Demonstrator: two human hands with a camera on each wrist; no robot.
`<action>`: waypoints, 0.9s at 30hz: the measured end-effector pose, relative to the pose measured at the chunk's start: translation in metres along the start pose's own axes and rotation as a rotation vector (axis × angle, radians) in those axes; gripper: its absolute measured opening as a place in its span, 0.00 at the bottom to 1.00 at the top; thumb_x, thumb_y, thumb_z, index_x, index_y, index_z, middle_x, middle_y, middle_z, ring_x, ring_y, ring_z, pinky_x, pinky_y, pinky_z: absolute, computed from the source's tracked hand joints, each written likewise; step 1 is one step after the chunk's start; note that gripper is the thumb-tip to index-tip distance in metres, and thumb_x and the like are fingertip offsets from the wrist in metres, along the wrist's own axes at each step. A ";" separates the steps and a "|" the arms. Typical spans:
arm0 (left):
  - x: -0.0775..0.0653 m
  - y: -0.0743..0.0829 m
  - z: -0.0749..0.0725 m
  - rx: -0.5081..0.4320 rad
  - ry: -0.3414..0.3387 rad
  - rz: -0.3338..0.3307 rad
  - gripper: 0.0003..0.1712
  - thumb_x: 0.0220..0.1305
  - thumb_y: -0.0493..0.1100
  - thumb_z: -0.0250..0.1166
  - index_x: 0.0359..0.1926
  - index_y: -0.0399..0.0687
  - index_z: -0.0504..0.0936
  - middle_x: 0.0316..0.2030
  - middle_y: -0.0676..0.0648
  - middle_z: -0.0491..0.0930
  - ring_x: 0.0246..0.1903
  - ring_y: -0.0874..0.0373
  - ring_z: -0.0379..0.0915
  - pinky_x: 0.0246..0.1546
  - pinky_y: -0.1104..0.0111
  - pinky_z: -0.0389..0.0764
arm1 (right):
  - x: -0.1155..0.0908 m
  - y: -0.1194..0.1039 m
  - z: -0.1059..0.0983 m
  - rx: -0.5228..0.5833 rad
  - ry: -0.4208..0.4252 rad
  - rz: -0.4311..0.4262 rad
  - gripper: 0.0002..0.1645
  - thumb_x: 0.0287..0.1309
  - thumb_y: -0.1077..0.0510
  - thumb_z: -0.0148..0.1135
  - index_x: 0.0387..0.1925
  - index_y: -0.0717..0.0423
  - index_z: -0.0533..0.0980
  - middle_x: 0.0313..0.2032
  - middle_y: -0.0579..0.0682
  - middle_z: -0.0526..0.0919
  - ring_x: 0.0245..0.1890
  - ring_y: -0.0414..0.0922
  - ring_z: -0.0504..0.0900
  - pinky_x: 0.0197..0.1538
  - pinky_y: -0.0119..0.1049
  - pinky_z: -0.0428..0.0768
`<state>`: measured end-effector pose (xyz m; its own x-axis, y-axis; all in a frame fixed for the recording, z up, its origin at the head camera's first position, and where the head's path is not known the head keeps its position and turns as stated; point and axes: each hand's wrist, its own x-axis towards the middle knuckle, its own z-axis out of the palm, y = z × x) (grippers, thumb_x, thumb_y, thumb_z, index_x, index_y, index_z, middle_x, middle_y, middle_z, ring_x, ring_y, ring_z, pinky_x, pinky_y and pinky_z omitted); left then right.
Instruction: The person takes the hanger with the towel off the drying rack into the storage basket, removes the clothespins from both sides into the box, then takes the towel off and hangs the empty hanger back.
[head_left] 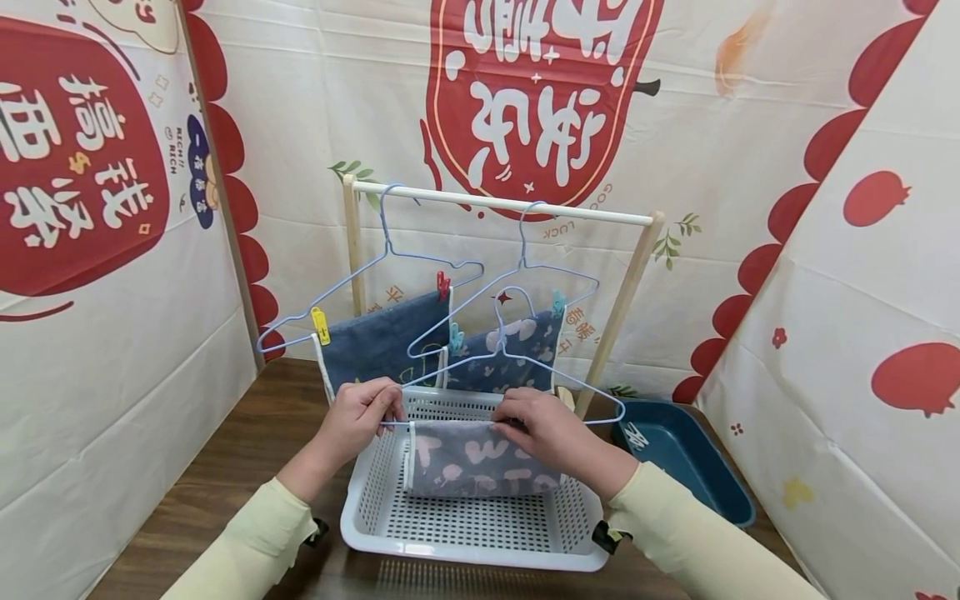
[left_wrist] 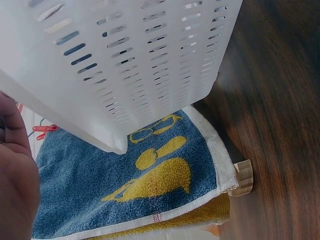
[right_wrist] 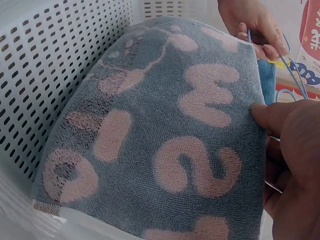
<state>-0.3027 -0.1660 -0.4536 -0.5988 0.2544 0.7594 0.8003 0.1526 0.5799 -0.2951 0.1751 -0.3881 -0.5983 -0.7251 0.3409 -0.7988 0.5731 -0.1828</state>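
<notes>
A grey-blue towel (head_left: 480,462) with pink lettering is draped over the bottom bar of a blue clothes hanger (head_left: 502,352), above a white perforated basket (head_left: 472,557). My left hand (head_left: 358,421) grips that bar just left of the towel. Thumb and fingers of my right hand (head_left: 543,425) pinch the towel's upper edge at the bar, with the thumb on the printed side in the right wrist view. The towel (right_wrist: 150,125) hangs down into the basket (right_wrist: 45,65). In the left wrist view, only part of the left hand (left_wrist: 17,185) shows beside the basket wall.
Behind the basket stands a rack with a white rail (head_left: 465,198). Two hangers on it carry a dark blue towel (head_left: 390,333) and a patterned towel (head_left: 517,358), clipped with yellow, red and teal pegs. A dark teal tray (head_left: 686,458) holding white pegs (head_left: 636,437) sits right.
</notes>
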 end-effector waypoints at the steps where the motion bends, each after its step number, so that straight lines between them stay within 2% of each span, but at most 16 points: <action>1: 0.000 0.000 0.000 0.000 0.001 0.001 0.20 0.78 0.22 0.58 0.34 0.46 0.86 0.26 0.46 0.86 0.16 0.51 0.76 0.18 0.69 0.80 | 0.000 0.000 0.000 0.001 0.005 0.002 0.05 0.73 0.57 0.76 0.47 0.46 0.89 0.42 0.39 0.86 0.41 0.35 0.82 0.45 0.33 0.87; 9: 0.002 0.000 0.000 0.005 0.012 0.023 0.20 0.78 0.21 0.58 0.34 0.46 0.85 0.25 0.46 0.85 0.16 0.55 0.75 0.18 0.71 0.80 | 0.000 -0.002 -0.002 -0.001 0.059 -0.003 0.06 0.71 0.60 0.76 0.46 0.47 0.90 0.42 0.39 0.86 0.42 0.37 0.82 0.45 0.34 0.88; 17: 0.000 -0.003 0.000 0.022 0.024 0.012 0.20 0.77 0.21 0.58 0.33 0.46 0.85 0.25 0.46 0.84 0.16 0.56 0.74 0.18 0.73 0.79 | 0.003 0.000 -0.003 -0.016 0.112 -0.004 0.07 0.71 0.61 0.76 0.45 0.46 0.88 0.42 0.39 0.85 0.42 0.37 0.81 0.44 0.35 0.87; 27: 0.000 -0.003 0.002 0.053 0.036 0.019 0.19 0.74 0.17 0.58 0.32 0.41 0.83 0.23 0.43 0.82 0.15 0.55 0.72 0.17 0.75 0.77 | 0.007 0.002 -0.007 -0.040 0.182 -0.087 0.11 0.68 0.69 0.76 0.45 0.52 0.86 0.42 0.44 0.85 0.42 0.40 0.81 0.45 0.38 0.87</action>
<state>-0.3051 -0.1647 -0.4557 -0.5832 0.2233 0.7810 0.8117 0.1987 0.5493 -0.3004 0.1740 -0.3792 -0.5028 -0.6940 0.5153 -0.8418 0.5285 -0.1098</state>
